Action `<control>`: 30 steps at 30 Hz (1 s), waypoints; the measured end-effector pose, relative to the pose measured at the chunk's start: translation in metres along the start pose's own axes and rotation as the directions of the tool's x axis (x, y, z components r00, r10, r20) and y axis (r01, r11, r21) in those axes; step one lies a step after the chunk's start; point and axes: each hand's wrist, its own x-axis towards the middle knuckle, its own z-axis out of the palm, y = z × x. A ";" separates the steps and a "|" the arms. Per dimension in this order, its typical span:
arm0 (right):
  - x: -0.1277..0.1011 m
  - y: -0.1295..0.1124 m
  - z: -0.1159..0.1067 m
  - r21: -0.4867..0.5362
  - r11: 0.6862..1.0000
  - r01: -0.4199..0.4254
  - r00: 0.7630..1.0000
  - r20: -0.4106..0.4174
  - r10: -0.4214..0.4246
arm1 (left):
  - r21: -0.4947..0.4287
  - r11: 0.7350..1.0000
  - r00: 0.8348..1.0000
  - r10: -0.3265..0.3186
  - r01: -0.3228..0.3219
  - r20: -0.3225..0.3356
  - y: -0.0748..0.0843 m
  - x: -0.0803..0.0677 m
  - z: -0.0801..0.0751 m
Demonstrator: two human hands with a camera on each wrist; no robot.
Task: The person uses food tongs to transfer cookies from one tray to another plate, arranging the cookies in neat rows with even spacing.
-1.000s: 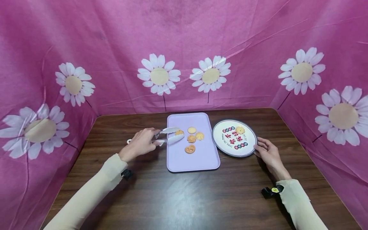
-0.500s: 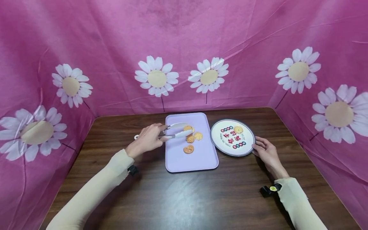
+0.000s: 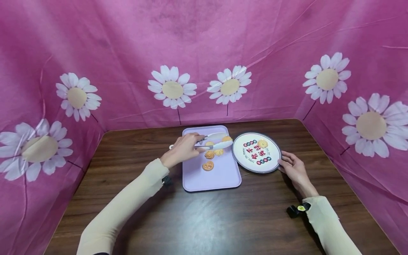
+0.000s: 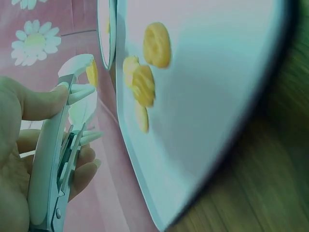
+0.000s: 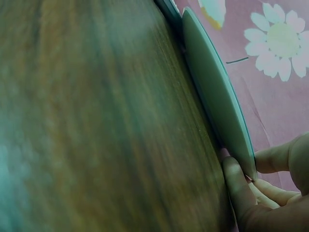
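Observation:
My left hand (image 3: 182,150) grips white-tipped tongs (image 3: 222,144). A golden cookie (image 3: 226,139) is caught between the tips, above the lilac tray's right edge; the left wrist view also shows this cookie (image 4: 92,73). On the tray (image 3: 210,180) lie a pretzel-shaped cookie (image 3: 208,165), a swirled cookie (image 3: 209,154), a flower-shaped cookie (image 3: 219,152) and a round cookie (image 3: 209,143) partly hidden by the tongs. With thumb and fingers, my right hand (image 3: 297,171) pinches the rim of a white plate (image 3: 245,159), which bears one scalloped cookie (image 3: 262,143).
The dark wooden table (image 3: 204,219) extends in front of the tray and to both sides. Pink cloth (image 3: 204,42) printed with daisies surrounds its back and sides. Plate and tray stand close together, the plate on the right.
My left hand has carried the tongs and the cookie rightward across the tray, from its left side to near the plate. The right hand keeps its hold on the plate.

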 end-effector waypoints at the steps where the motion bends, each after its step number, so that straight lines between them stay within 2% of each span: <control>1: 0.000 0.000 0.000 0.002 1.000 0.000 1.000 -0.001 0.000 | -0.003 1.000 1.000 0.009 -0.009 0.000 0.003 0.004 0.002; 9: 0.001 0.004 0.000 0.025 0.999 0.021 1.000 0.001 -0.021 | -0.028 0.998 0.997 0.060 -0.058 0.049 0.019 0.030 0.017; 13: 0.001 0.005 0.000 0.051 0.998 0.026 1.000 0.005 -0.027 | -0.022 0.998 0.995 0.069 -0.067 0.075 0.026 0.039 0.026; 21: 0.001 0.003 -0.001 0.052 0.998 0.022 1.000 0.004 -0.022 | 0.011 0.995 0.992 0.096 -0.097 0.084 0.038 0.055 0.040; 25: 0.000 0.002 -0.001 0.075 0.997 0.012 1.000 0.008 -0.012 | 0.009 0.996 0.991 0.088 -0.089 0.101 0.043 0.061 0.045; 30: -0.002 0.002 -0.001 0.038 0.999 0.014 1.000 0.003 -0.014 | 0.007 0.998 0.991 0.069 -0.070 0.118 0.047 0.066 0.051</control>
